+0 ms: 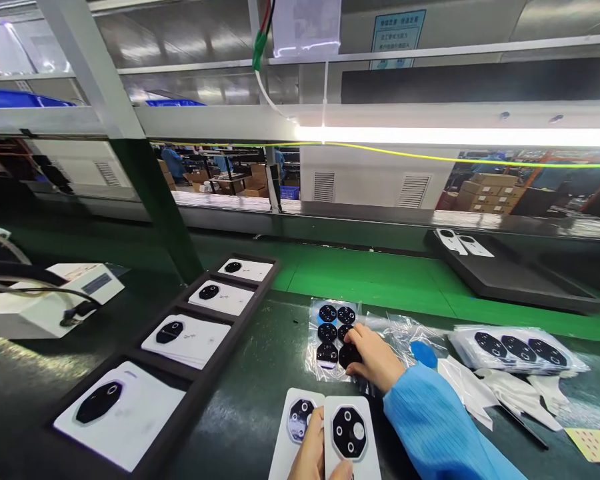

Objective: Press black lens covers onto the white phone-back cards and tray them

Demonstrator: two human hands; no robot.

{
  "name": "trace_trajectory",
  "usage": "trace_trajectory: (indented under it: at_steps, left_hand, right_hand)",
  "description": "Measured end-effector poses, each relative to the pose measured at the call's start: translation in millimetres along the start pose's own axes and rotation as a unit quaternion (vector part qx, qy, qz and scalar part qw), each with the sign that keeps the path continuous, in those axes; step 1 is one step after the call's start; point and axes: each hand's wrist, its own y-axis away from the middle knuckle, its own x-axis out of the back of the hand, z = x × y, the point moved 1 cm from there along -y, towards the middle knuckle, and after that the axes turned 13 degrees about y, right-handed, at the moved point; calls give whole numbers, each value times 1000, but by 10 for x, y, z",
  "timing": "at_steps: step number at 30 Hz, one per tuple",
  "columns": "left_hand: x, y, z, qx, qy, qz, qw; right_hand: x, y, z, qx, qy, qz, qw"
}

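In front of me, my left hand (313,447) is closed around two white phone back covers, a left one (285,417) and a right one (365,460). Each carries a black camera plate with ring-shaped openings; the thumb lies over the lower part of the right cover. Just beyond them lies a clear plastic sheet (311,360) bearing several round black camera lens covers (327,332). My right hand (375,357), in a blue sleeve, reaches onto its right side. Thumb and fingers close about the lower right lens cover (348,355), partly hiding it.
A black compartment tray (193,380) at left holds white back covers (120,417). On the right are bagged lens covers (520,351), crumpled white paper (465,387), a dark thin tool (525,427) and a yellow notepad (595,445). Farther back sits another black tray (520,273).
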Motion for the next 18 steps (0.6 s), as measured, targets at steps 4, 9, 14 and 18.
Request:
trace_trajectory:
  at_steps: [4,9,14,18]
  left_hand:
    - [1,22,36,-4,-8,15,1000]
    - [-92,45,117,13,-4,-5,1000]
    - [-144,61,148,22,3,-15,1000]
    - [-136,89,159,28,2,-15,999]
  right_hand:
    - [-73,97,63,27,-37,4,999]
    - [-114,105,151,53,-64,-11,996]
    - [-121,135,91,51,-51,4,997]
    - [-107,261,74,49,-45,43,997]
